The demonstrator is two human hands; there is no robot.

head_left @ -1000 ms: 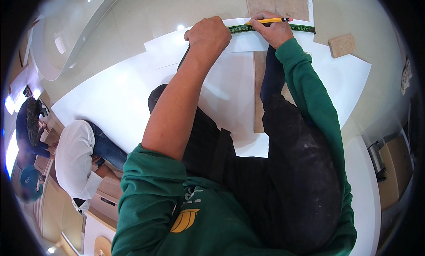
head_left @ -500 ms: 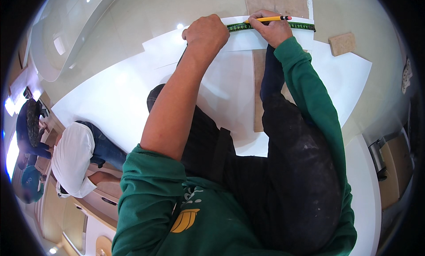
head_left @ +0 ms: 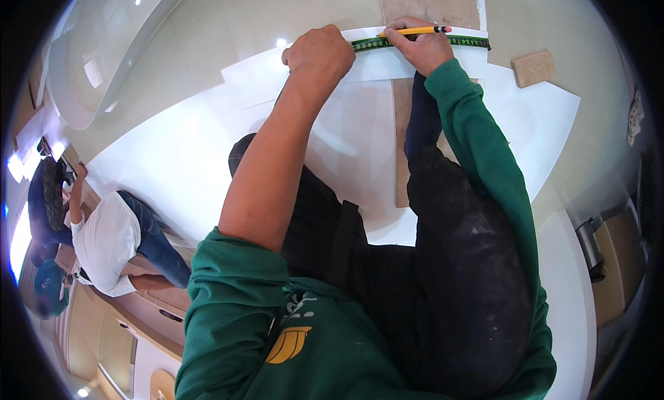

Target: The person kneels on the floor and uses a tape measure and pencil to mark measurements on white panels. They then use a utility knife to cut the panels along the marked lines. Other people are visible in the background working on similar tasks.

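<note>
My left hand [head_left: 321,54] is closed at the left end of a green-and-black tape measure [head_left: 467,42], whose case is hidden behind the fingers. The blade stretches rightward along a narrow white strip [head_left: 252,70]. Pinched in my right hand [head_left: 425,52] is a yellow pencil [head_left: 420,31] with a reddish eraser end. Its point is close to the strip's far edge, just beyond the blade. Under the strip lies a large white sheet [head_left: 166,137], with my legs resting over it.
A brown board [head_left: 429,4] lies beyond the strip. To the right, a small wooden block [head_left: 533,69] sits at the sheet's edge. A cardboard box [head_left: 618,258] stands at the far right. At left, a person in a white shirt [head_left: 107,242] bends near wooden drawers, beside another person [head_left: 50,192].
My hands, the pencil and the blade appear almost unmoved, apart from a slight leftward shift in the view. The white-shirted person at left has shifted and now reaches an arm away from me.
</note>
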